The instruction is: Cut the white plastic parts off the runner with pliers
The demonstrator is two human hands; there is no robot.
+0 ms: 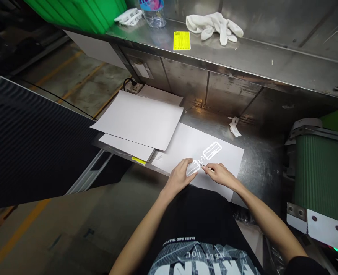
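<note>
Paper sheets (140, 118) cover steel bench (260, 160); white gloves (215, 25) on shelf (243, 53).

Not much you can actually read here. The black T-shirt (203, 229) at 6 o'clock has print that's upside down from this angle: "EASIER SAID THAN" in small letters, then "MEET YOU" under it, plus bigger letters cut off at the bottom edge that I can't make out. The yellow label (182, 41) on the steel shelf (272, 57) at 12 o'clock has printing, way too small to read.
</note>
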